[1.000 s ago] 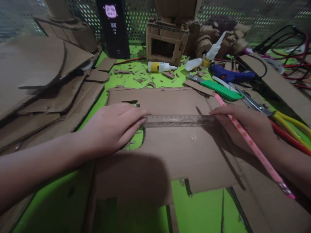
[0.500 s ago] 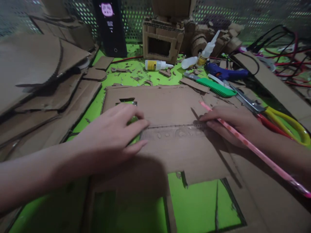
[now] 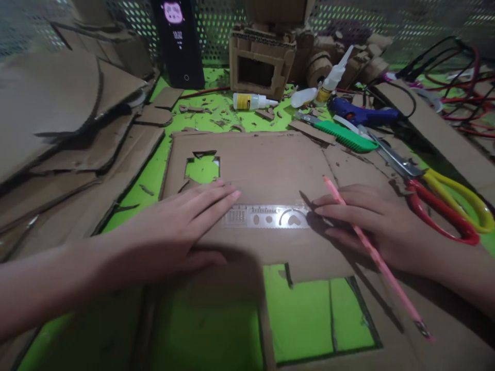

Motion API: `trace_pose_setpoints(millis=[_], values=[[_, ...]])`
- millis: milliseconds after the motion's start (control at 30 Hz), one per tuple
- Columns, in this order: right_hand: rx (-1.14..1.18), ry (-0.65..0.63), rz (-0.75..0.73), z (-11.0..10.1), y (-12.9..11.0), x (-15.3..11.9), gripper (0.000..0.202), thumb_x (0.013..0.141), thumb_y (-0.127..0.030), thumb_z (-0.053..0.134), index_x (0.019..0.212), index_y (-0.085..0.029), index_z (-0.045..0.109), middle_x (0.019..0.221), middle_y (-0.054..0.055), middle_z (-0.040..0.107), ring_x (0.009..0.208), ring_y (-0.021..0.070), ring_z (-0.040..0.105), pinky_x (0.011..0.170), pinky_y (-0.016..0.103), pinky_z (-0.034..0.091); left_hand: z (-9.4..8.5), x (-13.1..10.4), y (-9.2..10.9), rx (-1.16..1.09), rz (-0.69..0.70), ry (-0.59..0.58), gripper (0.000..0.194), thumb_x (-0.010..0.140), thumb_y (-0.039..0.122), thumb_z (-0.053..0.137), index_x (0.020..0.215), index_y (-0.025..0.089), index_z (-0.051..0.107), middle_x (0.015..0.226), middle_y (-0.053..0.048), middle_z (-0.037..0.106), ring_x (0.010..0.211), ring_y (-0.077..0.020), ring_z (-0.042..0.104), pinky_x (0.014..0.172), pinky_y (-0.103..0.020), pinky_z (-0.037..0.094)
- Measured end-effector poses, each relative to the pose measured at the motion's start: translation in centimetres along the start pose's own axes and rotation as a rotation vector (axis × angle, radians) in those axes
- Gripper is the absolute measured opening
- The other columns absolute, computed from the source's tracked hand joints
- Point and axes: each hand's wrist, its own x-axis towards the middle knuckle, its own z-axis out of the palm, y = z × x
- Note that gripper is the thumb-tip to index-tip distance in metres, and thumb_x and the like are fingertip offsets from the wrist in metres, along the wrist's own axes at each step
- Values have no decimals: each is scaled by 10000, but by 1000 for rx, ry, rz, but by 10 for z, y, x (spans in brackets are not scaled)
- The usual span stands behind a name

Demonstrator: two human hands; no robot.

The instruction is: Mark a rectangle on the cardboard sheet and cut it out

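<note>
A clear plastic stencil ruler (image 3: 266,218) lies across a large brown cardboard sheet (image 3: 274,162) with cut-out openings. Over the ruler's left end, my left hand (image 3: 185,221) rests flat, fingers stretched out and thumb apart. My right hand (image 3: 381,221) holds a pink pencil (image 3: 377,257) between its fingers, with the tip pointing away from me above the cardboard. The fingers of that hand are at the ruler's right end; whether they press on it I cannot tell. Both ends of the ruler are hidden by the hands.
Scissors (image 3: 444,214) with red and yellow handles lie at the right, by a green utility knife (image 3: 344,135) and a blue glue gun (image 3: 363,113). Glue bottles (image 3: 249,101), a phone (image 3: 180,51) and a cardboard box (image 3: 284,62) are at the back. Cardboard pieces (image 3: 77,149) are stacked left.
My left hand has flattened and moved down, uncovering a square cut-out. The ruler sits slightly nearer to me. My right hand has shifted down, and the pencil has tilted more steeply.
</note>
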Motion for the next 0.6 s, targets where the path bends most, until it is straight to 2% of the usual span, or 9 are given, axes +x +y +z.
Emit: trace_pose_setpoints(millis=[33, 67, 233, 300, 367, 433, 467, 533, 600], values=[[10, 5, 4, 2, 0, 0, 347, 992, -145, 657, 1311, -282, 668, 1207, 118, 790, 1095, 298, 745, 942, 469, 612, 1, -1, -6, -6, 2, -24, 937, 1063, 617, 543, 1771, 157, 135, 1715, -262, 464, 1566, -452, 486, 1235, -629, 498], [16, 7, 4, 3, -1, 1, 346, 992, -126, 645, 1297, -286, 676, 1201, 113, 793, 1085, 293, 745, 926, 465, 617, 2, -1, -11, -11, -16, 1, 932, 1061, 626, 545, 1772, 174, 147, 1724, -248, 458, 1578, -450, 468, 1255, -637, 470], [102, 20, 1, -1, -2, 4, 324, 978, -121, 651, 1224, -323, 714, 1143, 69, 803, 1000, 255, 762, 847, 413, 637, 0, 2, -20, -4, 8, -14, 853, 1065, 686, 475, 1682, 105, 379, 1664, -280, 520, 1553, -457, 499, 1234, -651, 486], [128, 8, 3, -5, -3, 2, 324, 978, -131, 646, 1226, -329, 711, 1119, 64, 804, 978, 253, 764, 803, 399, 635, -4, 3, -18, -3, 35, 27, 773, 1075, 653, 490, 1626, 112, 458, 1609, -272, 583, 1513, -435, 553, 1219, -630, 512], [128, -21, 2, -8, -3, -1, 347, 970, -128, 644, 1249, -327, 699, 1112, 64, 801, 972, 256, 767, 774, 389, 628, -11, 4, -12, -12, 99, 102, 550, 1091, 544, 538, 1499, 180, 596, 1494, -207, 696, 1422, -375, 646, 1188, -564, 555], [115, -56, 8, -11, -3, -4, 364, 959, -120, 642, 1255, -326, 692, 1122, 63, 793, 970, 254, 768, 759, 378, 622, -19, 5, -4, -30, 172, 171, 298, 1099, 431, 561, 1289, 259, 712, 1300, -114, 804, 1249, -306, 749, 1082, -479, 623], [107, -67, 9, -12, -3, -6, 360, 960, -122, 636, 1253, -324, 689, 1130, 65, 788, 974, 254, 769, 756, 375, 620, -23, 5, 1, -44, 199, 184, 230, 1098, 401, 561, 1194, 287, 737, 1199, -74, 832, 1152, -280, 781, 997, -441, 651], [97, -82, 7, -13, -3, -7, 339, 978, -144, 615, 1260, -321, 679, 1143, 70, 777, 998, 255, 769, 761, 372, 622, -29, 4, 10, -85, 211, 176, 205, 1087, 356, 568, 1136, 294, 758, 1093, -46, 848, 979, -256, 799, 866, -410, 668], [95, -102, -5, -13, -3, -7, 311, 999, -176, 609, 1273, -314, 664, 1154, 76, 766, 1032, 257, 765, 790, 374, 628, -33, 3, 18, -151, 168, 128, 221, 1074, 334, 567, 1129, 306, 779, 1071, -41, 848, 919, -248, 795, 829, -396, 673]])
